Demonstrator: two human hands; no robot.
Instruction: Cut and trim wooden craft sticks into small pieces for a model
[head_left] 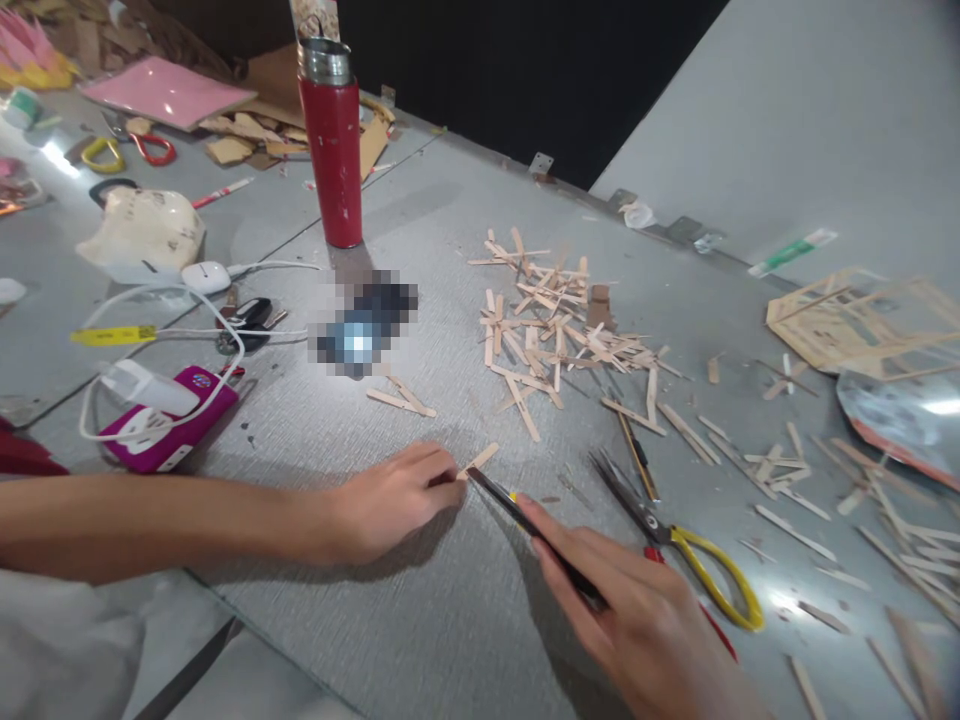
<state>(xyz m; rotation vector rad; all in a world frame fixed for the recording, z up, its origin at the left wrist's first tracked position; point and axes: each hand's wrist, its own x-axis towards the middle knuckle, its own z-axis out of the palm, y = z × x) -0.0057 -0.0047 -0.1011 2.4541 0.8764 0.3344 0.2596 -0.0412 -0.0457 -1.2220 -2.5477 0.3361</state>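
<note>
My left hand [409,500] pinches a small wooden stick [481,459] against the grey table [420,620]. In my right hand [626,595] is a slim dark tool [510,508], perhaps a knife, its tip touching the stick beside my left fingertips. Just above my left hand lie a few loose sticks [401,397]. A pile of short wooden sticks [547,330] is spread farther back. Scissors with yellow handles [712,575] rest to the right of my right hand, beside a thin dark and gold tool [637,455].
A red bottle [337,160] stands at the back. White cables, a purple power strip [176,415] and a cream pouch [146,235] occupy the left. A wooden frame [862,320] and more scattered sticks [795,530] lie on the right. A pink sheet [165,92] is back left.
</note>
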